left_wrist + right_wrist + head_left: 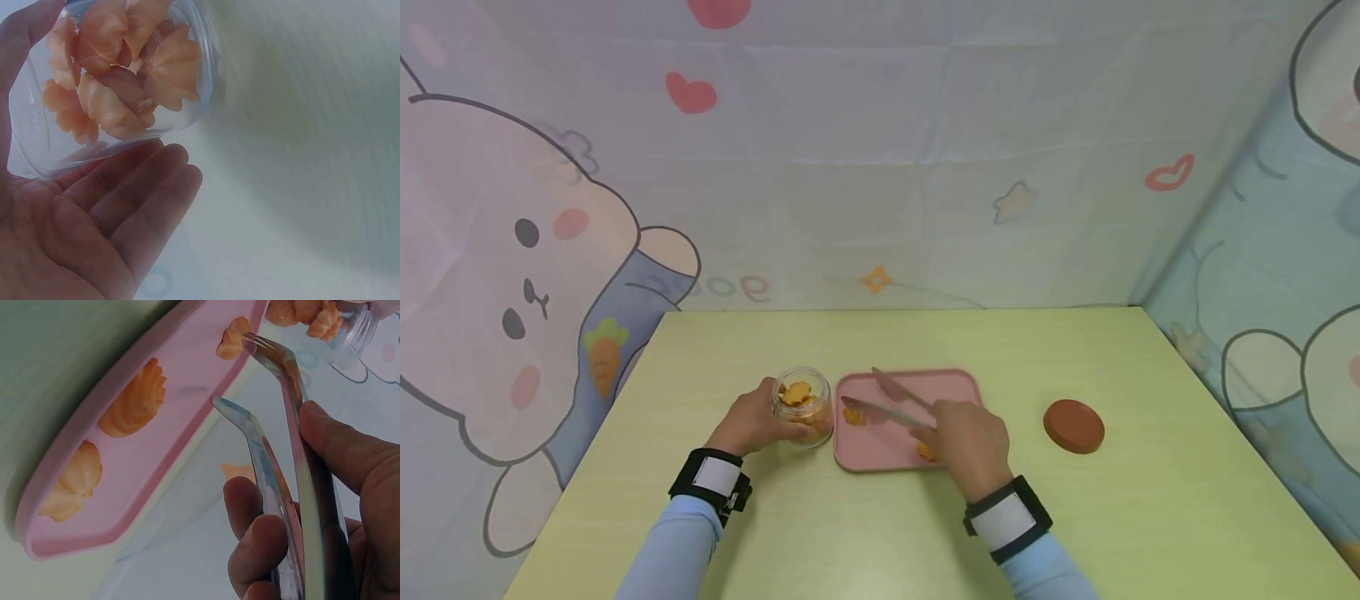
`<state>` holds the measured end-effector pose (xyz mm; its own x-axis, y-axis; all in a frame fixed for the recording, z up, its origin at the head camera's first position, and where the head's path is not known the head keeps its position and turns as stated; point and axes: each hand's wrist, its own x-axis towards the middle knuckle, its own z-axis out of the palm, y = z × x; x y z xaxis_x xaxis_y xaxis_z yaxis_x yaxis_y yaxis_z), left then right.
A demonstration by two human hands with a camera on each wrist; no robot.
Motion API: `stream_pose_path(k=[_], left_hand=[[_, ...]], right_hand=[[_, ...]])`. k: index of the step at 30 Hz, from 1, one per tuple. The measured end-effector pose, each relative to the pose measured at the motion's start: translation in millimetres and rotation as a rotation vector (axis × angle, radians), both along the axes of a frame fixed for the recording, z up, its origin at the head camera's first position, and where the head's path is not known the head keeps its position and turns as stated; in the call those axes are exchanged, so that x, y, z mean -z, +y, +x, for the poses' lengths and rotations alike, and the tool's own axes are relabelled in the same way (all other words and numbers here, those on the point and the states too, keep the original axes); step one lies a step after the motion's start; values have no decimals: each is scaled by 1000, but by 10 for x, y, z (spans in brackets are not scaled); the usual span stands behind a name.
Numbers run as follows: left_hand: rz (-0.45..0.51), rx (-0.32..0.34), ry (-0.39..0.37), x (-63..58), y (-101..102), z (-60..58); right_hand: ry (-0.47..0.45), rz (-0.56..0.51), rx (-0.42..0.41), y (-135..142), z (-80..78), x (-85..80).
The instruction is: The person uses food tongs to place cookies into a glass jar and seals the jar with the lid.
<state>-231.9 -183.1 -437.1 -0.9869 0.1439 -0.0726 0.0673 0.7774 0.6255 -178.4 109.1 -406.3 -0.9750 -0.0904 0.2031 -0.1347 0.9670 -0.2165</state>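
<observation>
In the head view, my left hand [761, 423] grips a clear glass jar [822, 419] around its side. Several orange, ridged, shell-like snack pieces [115, 106] fill part of it. My right hand [972, 442] holds metal tongs [891, 412] over a pink tray [880, 460], their arms spread apart. In the right wrist view one forked tip lies close to a small snack piece [234, 339] at the tray's far end; whether it touches, I cannot tell. Two larger pieces, a ridged one [134, 400] and a paler one [74, 482], lie along the tray.
A round brown lid [1074, 426] lies on the pale yellow-green table [1157, 508], right of the tray. Behind the table's far edge hangs a printed cloth backdrop [865, 167] with hearts and cartoon animals, and it continues along both sides.
</observation>
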Motion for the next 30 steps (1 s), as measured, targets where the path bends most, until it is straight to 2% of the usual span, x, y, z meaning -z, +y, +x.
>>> stream_pose_path(k=[5, 17, 30], left_hand=[[0, 0, 1, -14, -1, 2], [10, -7, -8, 12, -8, -11], [13, -7, -12, 18, -12, -13]], right_hand=[[-13, -6, -7, -5, 25, 66], [41, 3, -39, -41, 22, 171], [6, 16, -26, -105, -4, 208]])
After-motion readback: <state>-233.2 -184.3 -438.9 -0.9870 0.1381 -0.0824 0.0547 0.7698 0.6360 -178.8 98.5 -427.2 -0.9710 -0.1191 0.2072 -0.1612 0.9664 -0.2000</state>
